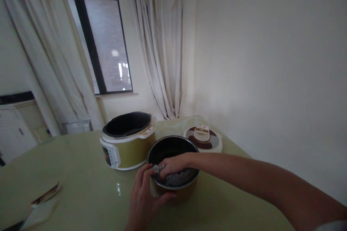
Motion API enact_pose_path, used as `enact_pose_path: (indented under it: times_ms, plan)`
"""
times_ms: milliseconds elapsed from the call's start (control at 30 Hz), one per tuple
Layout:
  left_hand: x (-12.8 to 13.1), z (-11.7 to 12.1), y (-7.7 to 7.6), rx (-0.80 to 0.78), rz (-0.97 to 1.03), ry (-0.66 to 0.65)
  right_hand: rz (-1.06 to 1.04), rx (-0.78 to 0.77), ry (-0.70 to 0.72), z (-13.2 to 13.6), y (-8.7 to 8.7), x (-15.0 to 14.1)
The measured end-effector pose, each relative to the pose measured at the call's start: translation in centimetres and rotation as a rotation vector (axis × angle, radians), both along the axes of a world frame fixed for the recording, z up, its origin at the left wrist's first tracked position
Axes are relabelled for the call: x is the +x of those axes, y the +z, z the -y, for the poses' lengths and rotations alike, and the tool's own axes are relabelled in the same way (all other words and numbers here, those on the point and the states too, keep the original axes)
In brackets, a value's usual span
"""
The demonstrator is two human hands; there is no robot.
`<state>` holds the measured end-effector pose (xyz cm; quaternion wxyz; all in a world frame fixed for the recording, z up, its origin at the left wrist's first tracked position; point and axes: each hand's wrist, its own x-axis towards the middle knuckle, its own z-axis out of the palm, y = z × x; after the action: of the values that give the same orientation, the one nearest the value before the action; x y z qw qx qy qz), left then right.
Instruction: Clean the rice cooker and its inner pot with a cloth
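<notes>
The right hand's fingers (166, 170) are bent and drawn together on a crumpled greyish cloth (157, 169), pressed at the left inner side of a round pot (187, 191) at the lower centre of the frame; their tips are partly hidden. The left hand (143, 195) is half open, fingers curved at the pot's left rim and thumb spread along its near outer side, bracing rather than closed around it.

If the right hand pushes harder than the left braces, the pot could skid or turn on the glossy tabletop (86, 173), or tip if the force lands on the rim. The pot sits just beside the cooker body (137, 153), so a slide toward the left could knock the two together. A loose fold of cloth could snag on the rim, and grit under it could scuff the dark lining.

The pot is a deep cylinder, dark and smooth inside, with a thin shiny rim. The cooker body, left of it, is squat and yellow-green with white bands and a dark hollow. To the pot's upper right lies a round brown-and-cream lid (214, 145) with a raised knob (202, 133). The tabletop is pale green and reflective.
</notes>
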<state>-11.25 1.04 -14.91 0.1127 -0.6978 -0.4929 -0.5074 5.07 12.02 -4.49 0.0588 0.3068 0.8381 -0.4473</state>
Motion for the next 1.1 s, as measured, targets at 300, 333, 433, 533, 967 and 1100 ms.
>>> enact_pose_path:
  times_ms: [300,333,433,533,967,1100]
  plan:
    - [-0.5,0.4,1.2,0.061,-0.126,-0.059,0.516,0.472,0.195,-2.1,-5.7,2.4]
    - [-0.5,0.4,1.3,0.064,-0.122,-0.063,0.550,0.591,0.220,-2.4,-6.5,2.7]
    - [-0.1,0.4,1.4,0.055,-0.082,-0.079,0.578,0.850,0.300,-3.2,-7.3,3.2]
    - [0.3,0.5,1.5,0.023,-0.020,-0.079,0.477,0.922,0.411,-4.3,-5.4,2.9]
    - [1.3,0.9,0.8,-0.056,0.020,0.018,0.308,1.194,0.815,-5.4,-1.0,2.3]
    - [1.5,0.8,0.7,-0.102,0.015,0.059,0.425,1.150,0.575,-4.3,-1.9,4.5]
